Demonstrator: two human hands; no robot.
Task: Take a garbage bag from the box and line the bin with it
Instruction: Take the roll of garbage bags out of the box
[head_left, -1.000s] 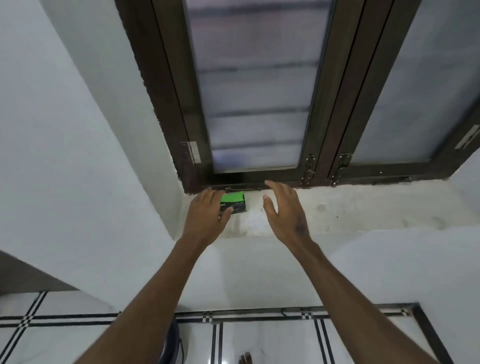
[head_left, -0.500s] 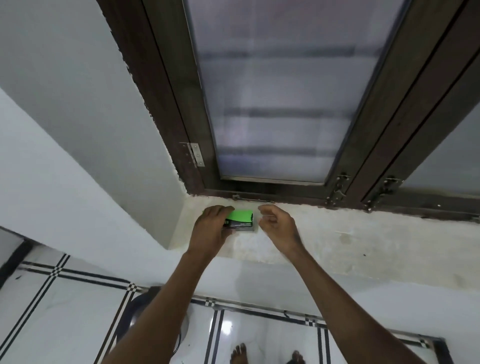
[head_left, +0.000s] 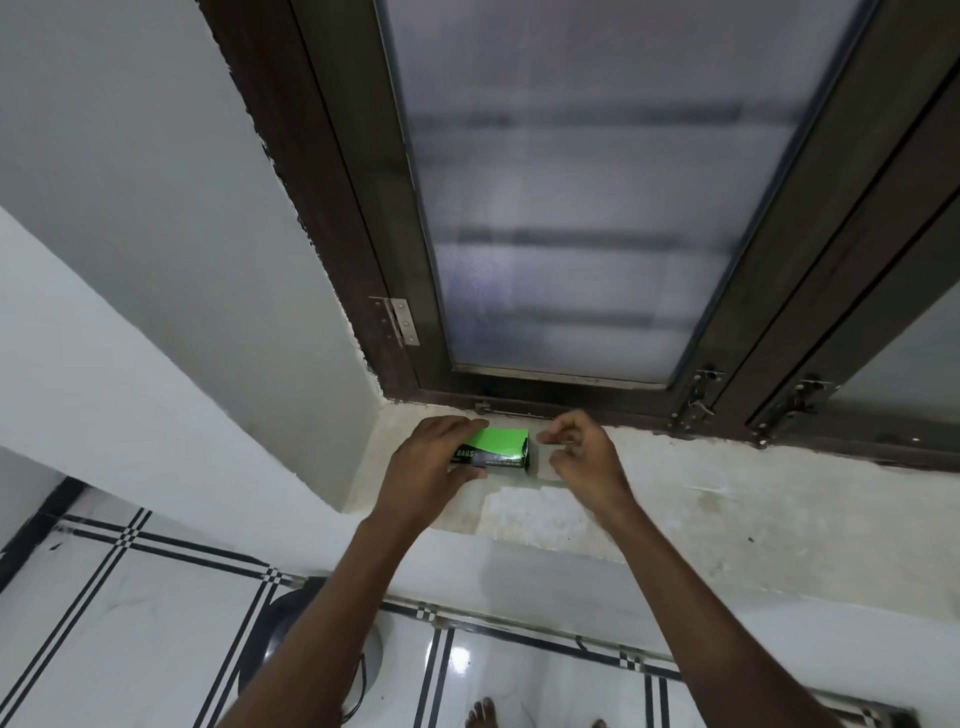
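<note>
Grip: the left hand (head_left: 431, 467) is clamped on the small green and black cardboard box of garbage bags (head_left: 498, 449), fingers over its top far edge and thumb under its near lower edge, covering the box's left end. The box lies flat on the pale, stained stone window sill (head_left: 675, 499), near the sill's left corner and just in front of the dark brown wooden window frame (head_left: 519, 402)

The right hand (head_left: 582, 457) sits just beside the box's right end, fingers curled with thumb and forefinger drawn close. Whether anything is pinched between them cannot be told; no bag material is visible

Step in hand, as judged: opening the box or drawing out a bag, with the left hand steadying the carton. No bag is out yet

Surroundings: frosted glass panes (head_left: 571, 208) stand above the sill. Below, partly hidden by the left forearm, the dark round bin (head_left: 283, 634) stands on the white tiled floor (head_left: 130, 623), well apart from the box

Next move calls for: the right fingertips to find the end flap or the leading edge of a bag while the left hand keeps the light carton from sliding, then a carry down to the bin
</note>
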